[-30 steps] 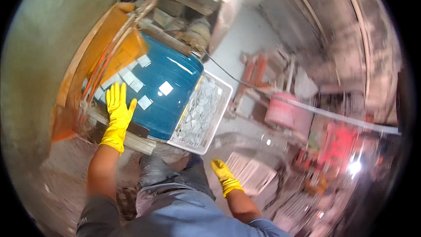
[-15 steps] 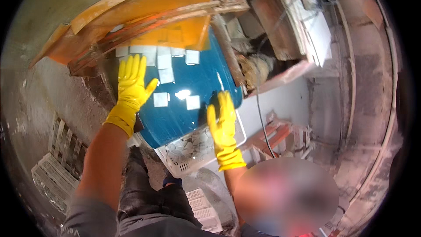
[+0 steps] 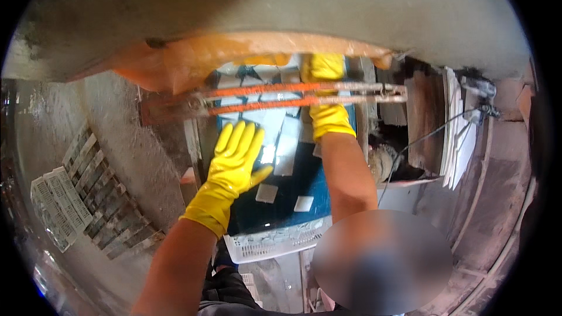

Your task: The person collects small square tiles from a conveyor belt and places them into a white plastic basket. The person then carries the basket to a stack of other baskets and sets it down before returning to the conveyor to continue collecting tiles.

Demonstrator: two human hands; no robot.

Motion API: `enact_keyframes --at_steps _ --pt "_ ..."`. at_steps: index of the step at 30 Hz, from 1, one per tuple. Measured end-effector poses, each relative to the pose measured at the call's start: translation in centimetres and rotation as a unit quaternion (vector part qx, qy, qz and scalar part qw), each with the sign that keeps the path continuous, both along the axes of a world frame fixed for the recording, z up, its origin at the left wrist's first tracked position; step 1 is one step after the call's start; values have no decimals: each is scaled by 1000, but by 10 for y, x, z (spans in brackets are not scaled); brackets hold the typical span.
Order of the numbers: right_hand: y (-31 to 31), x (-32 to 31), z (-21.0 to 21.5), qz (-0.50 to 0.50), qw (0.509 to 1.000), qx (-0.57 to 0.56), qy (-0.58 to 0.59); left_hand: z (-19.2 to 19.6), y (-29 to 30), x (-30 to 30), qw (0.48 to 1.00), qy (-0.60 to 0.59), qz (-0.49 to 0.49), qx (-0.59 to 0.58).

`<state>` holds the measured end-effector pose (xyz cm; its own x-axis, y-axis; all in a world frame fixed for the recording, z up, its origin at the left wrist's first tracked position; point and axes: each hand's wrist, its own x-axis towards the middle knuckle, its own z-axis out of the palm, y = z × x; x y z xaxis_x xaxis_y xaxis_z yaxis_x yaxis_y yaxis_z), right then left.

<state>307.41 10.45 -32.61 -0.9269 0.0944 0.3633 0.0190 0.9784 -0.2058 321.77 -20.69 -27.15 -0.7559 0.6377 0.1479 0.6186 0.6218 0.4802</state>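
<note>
A blue, wet-looking surface (image 3: 246, 216) lies in front of me, with several pale flat square pieces on it. Two of these, one pale square (image 3: 267, 193) and another (image 3: 303, 203), are set apart near its close end. My left hand (image 3: 234, 158), in a yellow rubber glove, is spread palm-down at the surface's left side, beside the pieces. Under a pair of orange-red bars (image 3: 263, 89) reaches my gloved right hand (image 3: 326, 67), at the far right of the blue surface. Its fingers are mostly hidden, so any grip cannot be made out.
An orange flexible sheet (image 3: 175, 70) hangs behind the bars. Below the blue surface's near end sits a white perforated basket (image 3: 252, 251) with pale pieces inside. Stacked boards (image 3: 451, 129) and a dark cable stand at right; white slatted crates (image 3: 61, 202) lie on the left floor.
My view has shifted forward. My right hand has gone from the near right edge to the far end, past the bars. More pale pieces show; my left hand stays spread.
</note>
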Motion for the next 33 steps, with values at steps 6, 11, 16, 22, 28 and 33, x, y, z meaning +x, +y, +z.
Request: enact_keyframes --at_steps 6,11,16,22,28,33 --pt "22 -6 1 -9 999 26 -40 1 2 -3 999 -36 19 22" --pt "21 4 -4 -11 998 26 -63 6 -2 -14 997 -37 32 64" --pt "26 24 -1 -18 996 32 -82 10 26 -95 995 73 62 -5" --pt "37 8 -3 6 996 60 -71 -37 42 -180 997 14 73 24" --pt "23 -28 -3 72 991 109 -40 -89 26 -210 794 -334 -111 497" --pt "7 -9 -6 106 974 184 -82 -138 14 -163 965 -31 121 231"
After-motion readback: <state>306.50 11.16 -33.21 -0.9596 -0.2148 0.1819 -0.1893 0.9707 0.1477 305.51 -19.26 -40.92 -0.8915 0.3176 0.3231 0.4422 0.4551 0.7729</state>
